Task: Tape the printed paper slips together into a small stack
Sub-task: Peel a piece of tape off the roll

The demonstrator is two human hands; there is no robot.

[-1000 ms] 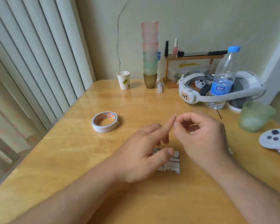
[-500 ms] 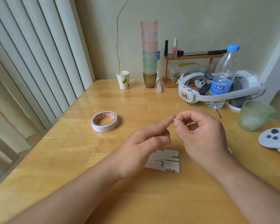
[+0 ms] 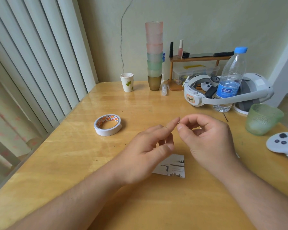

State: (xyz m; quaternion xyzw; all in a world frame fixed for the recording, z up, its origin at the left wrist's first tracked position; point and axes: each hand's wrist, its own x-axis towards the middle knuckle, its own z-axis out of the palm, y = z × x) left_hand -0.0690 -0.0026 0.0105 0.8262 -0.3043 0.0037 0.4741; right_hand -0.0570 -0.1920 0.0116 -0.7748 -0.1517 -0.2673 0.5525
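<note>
The printed paper slips point(image 3: 173, 166) lie flat on the wooden table point(image 3: 65, 163), partly hidden under my hands. My left hand point(image 3: 150, 146) hovers above them with its index finger stretched out and the other fingers relaxed. My right hand point(image 3: 206, 138) pinches a tiny, thin piece of tape point(image 3: 180, 117) between thumb and forefinger, right at my left index fingertip. The white roll of tape point(image 3: 107, 124) lies flat on the table, left of both hands.
At the back stand a paper cup point(image 3: 127, 82), a tall stack of plastic cups point(image 3: 154, 55) and a small wooden shelf point(image 3: 198, 58). On the right are a headset point(image 3: 223, 95), a water bottle point(image 3: 229, 82), a green cup point(image 3: 263, 118) and a white controller point(image 3: 283, 143).
My left hand has lifted its thumb off the paper slips, uncovering more of them. My right hand keeps its pinch at the left index fingertip, almost unmoved.
</note>
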